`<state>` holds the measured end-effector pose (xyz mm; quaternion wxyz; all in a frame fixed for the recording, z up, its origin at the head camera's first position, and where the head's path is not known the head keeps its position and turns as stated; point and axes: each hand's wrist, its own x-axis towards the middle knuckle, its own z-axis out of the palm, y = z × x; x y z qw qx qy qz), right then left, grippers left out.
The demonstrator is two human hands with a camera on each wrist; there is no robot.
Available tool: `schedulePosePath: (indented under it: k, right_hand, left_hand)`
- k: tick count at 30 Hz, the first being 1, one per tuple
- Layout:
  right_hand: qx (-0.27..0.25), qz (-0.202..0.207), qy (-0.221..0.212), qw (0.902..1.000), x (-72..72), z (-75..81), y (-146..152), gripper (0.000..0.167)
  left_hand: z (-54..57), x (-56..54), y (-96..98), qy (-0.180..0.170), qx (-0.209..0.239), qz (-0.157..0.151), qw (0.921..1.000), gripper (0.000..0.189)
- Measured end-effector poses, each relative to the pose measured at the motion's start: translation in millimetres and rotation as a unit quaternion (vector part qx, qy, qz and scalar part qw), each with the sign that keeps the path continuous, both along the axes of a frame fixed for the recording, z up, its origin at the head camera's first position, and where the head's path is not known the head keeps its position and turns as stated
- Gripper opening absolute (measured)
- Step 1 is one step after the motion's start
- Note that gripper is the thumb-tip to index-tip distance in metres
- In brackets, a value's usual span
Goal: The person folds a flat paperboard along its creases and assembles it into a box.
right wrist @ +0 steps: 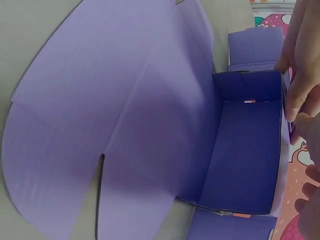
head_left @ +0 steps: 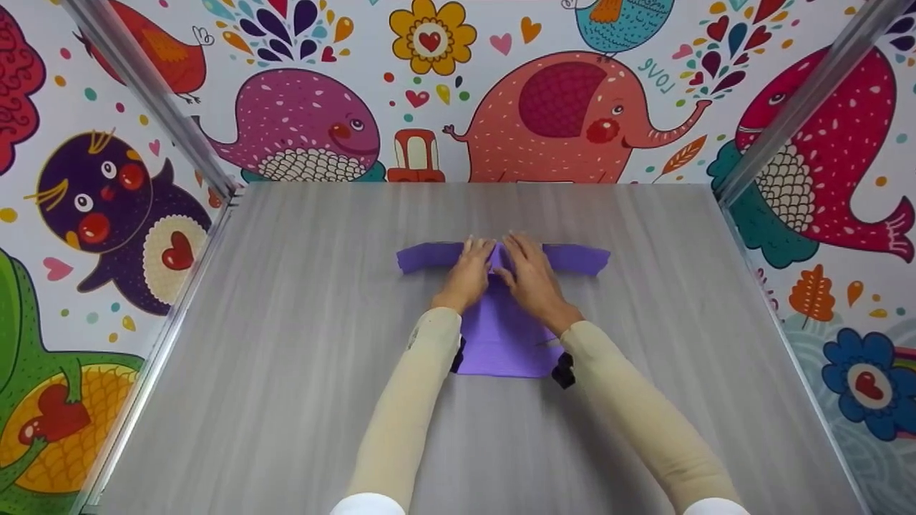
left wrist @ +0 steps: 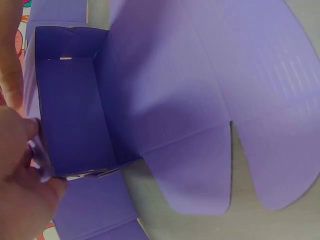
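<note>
A partly folded purple cardboard box (head_left: 504,336) lies mid-table, its broad lid panel (right wrist: 125,100) spread towards me. Four walls stand around its hollow inside (left wrist: 75,110) in both wrist views. My left hand (head_left: 469,275) pinches the far wall near the left corner, thumb by the edge in the left wrist view. On the same wall, further right, my right hand (head_left: 533,279) grips the outer side with curled fingers (right wrist: 310,190). The hands nearly meet at the middle. Flaps stick out left (head_left: 429,256) and right (head_left: 578,259). Hands hide part of the far wall.
The grey wood-grain table (head_left: 300,343) has metal posts (head_left: 154,93) at its far corners. Panels printed with cartoon animals, among them an elephant (head_left: 554,129), stand behind and on both sides. A black device (head_left: 564,370) sits beneath the right wrist.
</note>
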<state>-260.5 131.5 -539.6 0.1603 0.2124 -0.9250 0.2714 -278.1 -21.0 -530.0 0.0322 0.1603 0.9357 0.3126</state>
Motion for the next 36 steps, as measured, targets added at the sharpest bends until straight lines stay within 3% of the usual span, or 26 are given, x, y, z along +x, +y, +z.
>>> schedulePosePath:
  k: [13, 36]
  right_hand:
    - [0.003, 0.007, 0.018, 0.9998, 0.9, -0.2, -1.6, 0.056]
    - [0.002, 0.0, 0.032, 0.9995, -1.1, -3.5, 5.7, 0.055]
  left_hand:
    - [0.3, 0.7, -0.3, -0.014, -0.012, 0.001, 0.9998, 0.047]
    - [-0.7, -0.2, 0.4, -0.021, 0.008, 0.01, 0.9997, 0.047]
